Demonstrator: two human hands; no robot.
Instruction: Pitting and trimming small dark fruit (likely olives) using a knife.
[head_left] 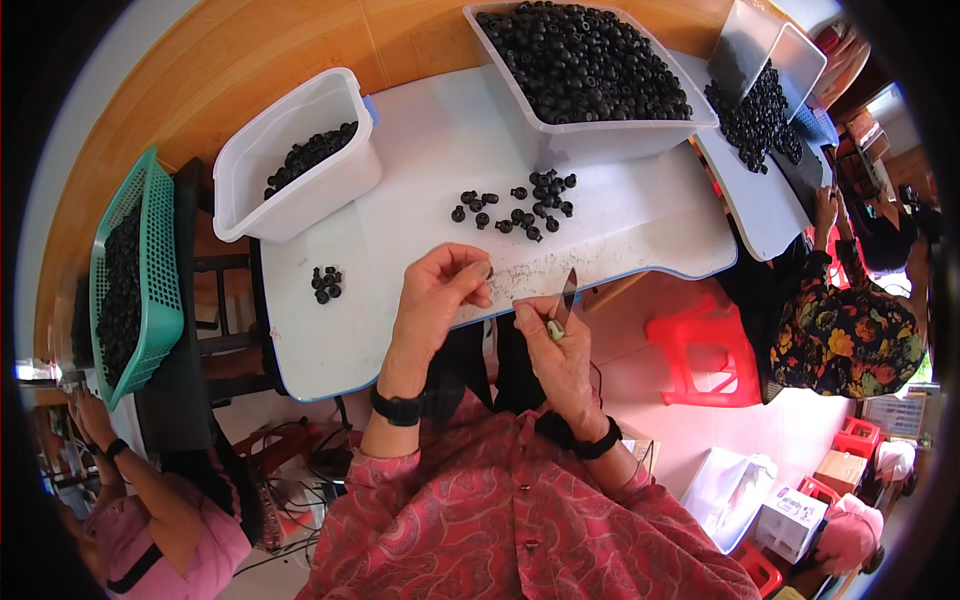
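Observation:
My left hand is closed in a pinch above the front edge of the white table. A dark bit shows at its fingertips, too small and covered to name. In my right hand is a small knife, its blade pointing up and away from me and a pale green part of its handle showing between the fingers. Dark crumbs are scattered on the tabletop just beyond both hands. Past them lies a loose group of small black ringed parts. A smaller cluster of black parts sits to the left.
A large clear bin heaped with black parts stands at the back; a white tub holds fewer. Leftward is a green basket. A tipped bin spills parts at the right. Co-workers sit either side, near a red stool.

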